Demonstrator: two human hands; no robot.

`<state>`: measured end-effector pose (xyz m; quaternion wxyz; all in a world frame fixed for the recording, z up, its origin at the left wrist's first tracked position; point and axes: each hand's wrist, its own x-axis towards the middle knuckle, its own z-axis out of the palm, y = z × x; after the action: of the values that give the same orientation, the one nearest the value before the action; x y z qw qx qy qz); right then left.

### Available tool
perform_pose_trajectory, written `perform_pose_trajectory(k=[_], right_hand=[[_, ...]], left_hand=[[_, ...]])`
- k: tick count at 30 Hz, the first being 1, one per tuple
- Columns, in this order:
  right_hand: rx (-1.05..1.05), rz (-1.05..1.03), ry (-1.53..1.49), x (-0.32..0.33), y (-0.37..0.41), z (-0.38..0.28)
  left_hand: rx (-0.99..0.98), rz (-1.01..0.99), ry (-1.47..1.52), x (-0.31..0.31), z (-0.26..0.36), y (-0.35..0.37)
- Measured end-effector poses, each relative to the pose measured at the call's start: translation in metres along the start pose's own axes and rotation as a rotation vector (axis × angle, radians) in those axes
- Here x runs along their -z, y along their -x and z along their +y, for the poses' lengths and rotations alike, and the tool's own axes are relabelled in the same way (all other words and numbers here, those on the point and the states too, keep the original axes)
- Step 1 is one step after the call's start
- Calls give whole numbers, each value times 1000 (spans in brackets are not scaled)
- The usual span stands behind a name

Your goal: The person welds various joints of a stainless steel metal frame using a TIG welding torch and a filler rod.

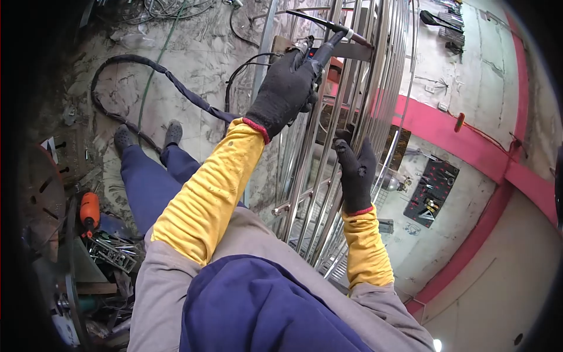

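Note:
My left hand [287, 88], in a black glove with a red cuff, is closed around the handle of a TIG welding torch [329, 50]. The torch head lies across the upper bars, its long black cap pointing left and its nozzle tip [365, 41] against or close to a bar. My right hand [358, 173], gloved alike, is at the near side of a tall frame of shiny metal bars [328, 152]. Its fingers curl at the bars, partly hidden among them. Both forearms have yellow sleeves.
A sheathed cable [170, 76] loops over the dusty floor on the left. Beside my legs lie an orange bottle [90, 211] and a pile of metal scraps [114, 252]. Tools hang on a black panel [431, 190] on the wall, near a pink beam [469, 132].

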<state>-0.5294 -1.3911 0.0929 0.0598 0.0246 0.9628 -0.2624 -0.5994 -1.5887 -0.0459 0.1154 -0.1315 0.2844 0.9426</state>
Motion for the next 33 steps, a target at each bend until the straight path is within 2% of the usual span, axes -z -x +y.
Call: perform_pose_trajectory(k=[4, 9, 21, 22, 24, 27, 30, 32, 33], right_hand=[[43, -4, 72, -1, -1, -6], [-11, -3, -64, -2, -2, -1], [23, 29, -51, -3, -2, 3], [16, 34, -57, -2, -2, 3], [4, 30, 30, -1, -2, 1], [11, 44, -19, -4, -1, -3], [-45, 42, -75, -5, 2, -8], [-80, 48, -92, -5, 1, -10], [-73, 61, -140, -9, 1, -10]], left_hand=[[-10, -14, -6, 0, 0, -1], [-45, -8, 42, -2, -2, 0], [-49, 30, -82, -1, -3, -4], [-167, 68, -166, -1, -8, -8], [-287, 93, -260, 0, -11, -16], [-475, 92, -321, 5, -13, -20], [-359, 72, -268, 9, -1, -15], [-127, 6, -234, 9, 9, -7], [-104, -22, -210, 10, 7, -8]])
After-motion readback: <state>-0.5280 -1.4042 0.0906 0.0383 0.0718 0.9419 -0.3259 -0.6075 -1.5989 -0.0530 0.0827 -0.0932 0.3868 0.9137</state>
